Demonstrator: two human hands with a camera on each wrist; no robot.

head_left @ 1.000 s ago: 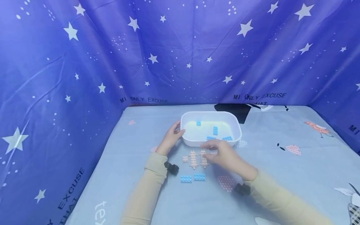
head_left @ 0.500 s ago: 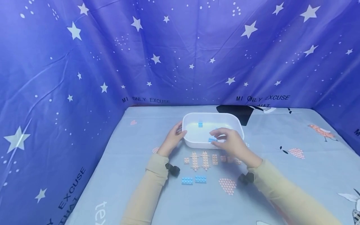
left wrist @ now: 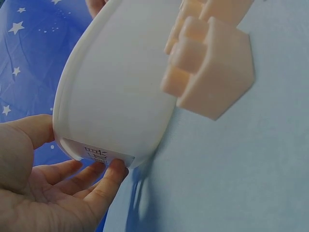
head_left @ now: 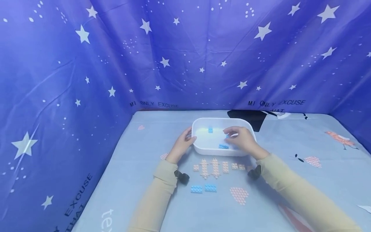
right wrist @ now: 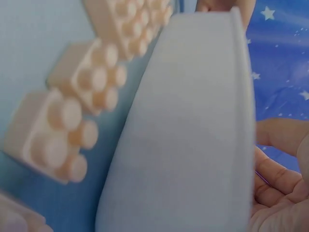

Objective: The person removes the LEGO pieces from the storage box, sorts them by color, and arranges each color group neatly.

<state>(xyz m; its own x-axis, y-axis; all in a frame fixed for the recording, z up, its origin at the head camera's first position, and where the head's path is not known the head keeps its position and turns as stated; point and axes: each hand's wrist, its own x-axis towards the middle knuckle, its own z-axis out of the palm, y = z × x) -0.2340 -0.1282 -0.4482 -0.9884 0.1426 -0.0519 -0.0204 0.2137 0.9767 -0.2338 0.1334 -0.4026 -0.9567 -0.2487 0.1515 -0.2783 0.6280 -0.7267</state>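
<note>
A white plastic tub [head_left: 223,152] stands on the patterned cloth, with several blue toy bricks inside. My left hand [head_left: 183,145] grips its left end; in the left wrist view, the thumb is at the rim and the fingers press the labelled outer wall. My right hand [head_left: 242,139] reaches over the tub's right side, thumb and fingers bent around a partly hidden blue brick [head_left: 227,136]; I cannot tell whether they pinch it. Closer to the front wall lies a blue brick [head_left: 223,146], and a small blue brick [head_left: 210,130] sits at the back.
Before the tub is a row of peach pieces, including a long studded piece [head_left: 204,168], a similar long piece [head_left: 215,168] and a peach brick [head_left: 225,167]. Nearer lie two blue bricks, a left one [head_left: 196,189] and a right one [head_left: 210,188]. A starry blue curtain [head_left: 185,80] hangs behind.
My right hand has moved from above the peach pieces up and right into the tub, uncovering the peach row. My left hand keeps its grip; the whole head view has shifted slightly.
</note>
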